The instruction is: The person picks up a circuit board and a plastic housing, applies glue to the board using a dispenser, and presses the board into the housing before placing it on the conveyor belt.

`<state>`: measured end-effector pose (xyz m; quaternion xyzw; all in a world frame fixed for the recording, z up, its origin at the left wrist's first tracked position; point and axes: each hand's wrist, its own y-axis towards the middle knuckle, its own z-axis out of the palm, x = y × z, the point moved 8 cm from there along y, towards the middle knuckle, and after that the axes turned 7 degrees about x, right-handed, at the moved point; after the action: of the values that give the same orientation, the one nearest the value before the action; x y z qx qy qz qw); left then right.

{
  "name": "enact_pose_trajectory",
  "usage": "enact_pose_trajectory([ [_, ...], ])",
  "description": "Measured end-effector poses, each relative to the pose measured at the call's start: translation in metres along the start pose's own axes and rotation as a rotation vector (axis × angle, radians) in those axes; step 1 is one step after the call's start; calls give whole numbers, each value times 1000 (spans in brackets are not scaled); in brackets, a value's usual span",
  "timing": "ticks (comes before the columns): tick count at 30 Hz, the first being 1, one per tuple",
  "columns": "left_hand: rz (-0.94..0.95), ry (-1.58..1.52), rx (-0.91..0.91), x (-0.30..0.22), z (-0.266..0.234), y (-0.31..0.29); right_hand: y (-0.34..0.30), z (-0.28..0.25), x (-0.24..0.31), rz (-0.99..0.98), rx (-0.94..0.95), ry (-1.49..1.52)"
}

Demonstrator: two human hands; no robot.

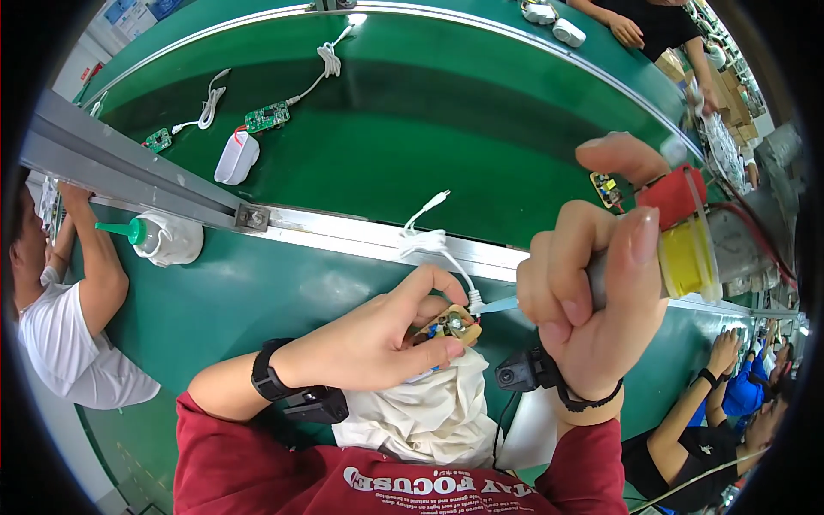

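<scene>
My left hand pinches a small circuit board between thumb and fingers, just above a crumpled cream cloth. A white cable, bundled in the middle, runs from the board's far edge up over the metal rail. My right hand is wrapped round a thick grey cylindrical tool with a yellow band and a red part on top. The tool's pale blue tapered tip points left and reaches the cable's end at the board; whether it touches, I cannot tell.
Beyond the metal rail lies a green conveyor belt with circuit boards, cables and a white housing. A white bottle with a green nozzle stands at left. Co-workers sit at left and right; another person's arms show at far right.
</scene>
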<state>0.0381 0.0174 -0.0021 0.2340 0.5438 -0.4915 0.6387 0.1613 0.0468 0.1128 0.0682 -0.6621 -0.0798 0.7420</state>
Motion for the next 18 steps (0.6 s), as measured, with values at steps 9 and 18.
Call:
enact_pose_trajectory([
  [9,50,-111,39,7,-1,13,0,-5,-14,-53,90,-43],
  [18,125,-204,12,9,-5,5,-4,18,-16,-118,220,-85],
])
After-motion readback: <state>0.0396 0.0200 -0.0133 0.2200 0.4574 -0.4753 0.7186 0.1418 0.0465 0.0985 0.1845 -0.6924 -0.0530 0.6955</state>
